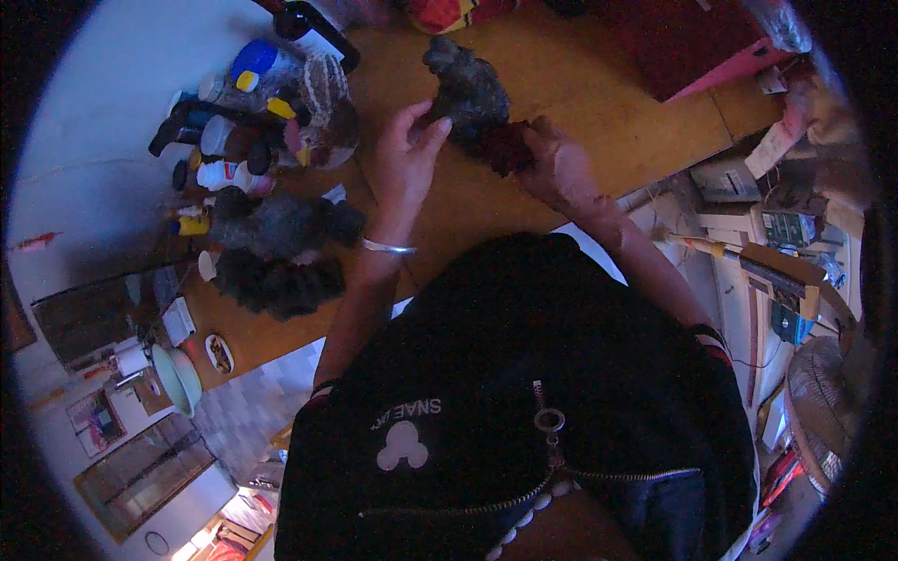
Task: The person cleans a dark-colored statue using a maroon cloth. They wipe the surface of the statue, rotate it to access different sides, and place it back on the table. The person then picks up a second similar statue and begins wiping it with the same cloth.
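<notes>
My left hand [410, 151], with a silver bangle at the wrist, is at the left side of a dark grey fuzzy piece [471, 88], thumb against its edge. The piece looks like plush or knitted work; the dim light hides its exact kind. A crumpled dark red textile piece [506, 146] adjoins its lower end. My right hand [558, 165] pinches this red piece from the right. Both pieces are over the brown wooden table [596, 91]. Left of my left forearm lie a grey fuzzy bundle [280, 224] and a darker ruffled bundle [280, 284].
Jars and bottles [231, 133] crowd the table's left side by the wall, beside a dark bottle [316, 31]. A red box [691, 49] stands at the far right. A small white dish [219, 354] sits near the left end. Shelves with boxes [786, 231] stand beyond the right edge.
</notes>
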Demonstrator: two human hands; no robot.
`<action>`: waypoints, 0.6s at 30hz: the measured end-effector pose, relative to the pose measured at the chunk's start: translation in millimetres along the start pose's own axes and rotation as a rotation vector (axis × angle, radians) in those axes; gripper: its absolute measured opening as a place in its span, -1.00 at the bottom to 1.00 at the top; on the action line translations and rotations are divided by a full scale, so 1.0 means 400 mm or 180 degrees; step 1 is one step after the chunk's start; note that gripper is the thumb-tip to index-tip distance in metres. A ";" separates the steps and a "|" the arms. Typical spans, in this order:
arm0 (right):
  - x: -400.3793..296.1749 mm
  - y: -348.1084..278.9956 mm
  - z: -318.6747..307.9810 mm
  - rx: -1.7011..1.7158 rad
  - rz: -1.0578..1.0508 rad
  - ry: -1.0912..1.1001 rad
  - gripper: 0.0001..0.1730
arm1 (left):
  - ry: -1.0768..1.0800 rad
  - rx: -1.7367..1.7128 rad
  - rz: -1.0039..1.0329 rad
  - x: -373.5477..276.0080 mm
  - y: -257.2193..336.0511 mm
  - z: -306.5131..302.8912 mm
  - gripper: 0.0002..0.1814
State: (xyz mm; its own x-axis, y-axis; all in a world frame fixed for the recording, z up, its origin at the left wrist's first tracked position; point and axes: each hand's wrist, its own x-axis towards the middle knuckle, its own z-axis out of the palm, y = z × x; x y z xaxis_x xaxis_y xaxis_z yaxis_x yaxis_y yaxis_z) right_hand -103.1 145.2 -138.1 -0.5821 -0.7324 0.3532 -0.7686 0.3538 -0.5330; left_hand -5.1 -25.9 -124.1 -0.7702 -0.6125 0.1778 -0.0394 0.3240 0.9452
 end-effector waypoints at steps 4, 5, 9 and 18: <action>0.012 -0.034 -0.022 0.0882 0.0174 -0.0479 -0.67 | -0.0091 -0.0437 0.0034 -0.013 0.030 0.007 -0.55; 0.010 -0.026 0.007 0.1030 0.0117 -0.0427 -0.67 | -0.0083 -0.0368 -0.0018 -0.014 0.030 0.007 -0.54; 0.000 -0.031 0.052 0.0455 -0.0090 -0.0065 -0.66 | -0.0046 -0.0165 -0.0061 0.004 0.020 0.005 -0.53; 0.011 -0.020 -0.013 0.0169 0.0033 -0.0348 -0.64 | -0.0034 0.0216 0.0016 0.016 0.007 -0.005 -0.54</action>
State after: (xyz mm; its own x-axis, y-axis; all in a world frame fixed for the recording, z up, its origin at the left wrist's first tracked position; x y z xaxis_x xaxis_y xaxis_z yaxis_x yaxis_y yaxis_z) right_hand -100.8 142.3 -128.1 -0.5552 -0.7890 0.2631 -0.7459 0.3324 -0.5772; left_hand -8.8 -30.5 -119.7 -0.7772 -0.6032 0.1791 -0.0784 0.3752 0.9236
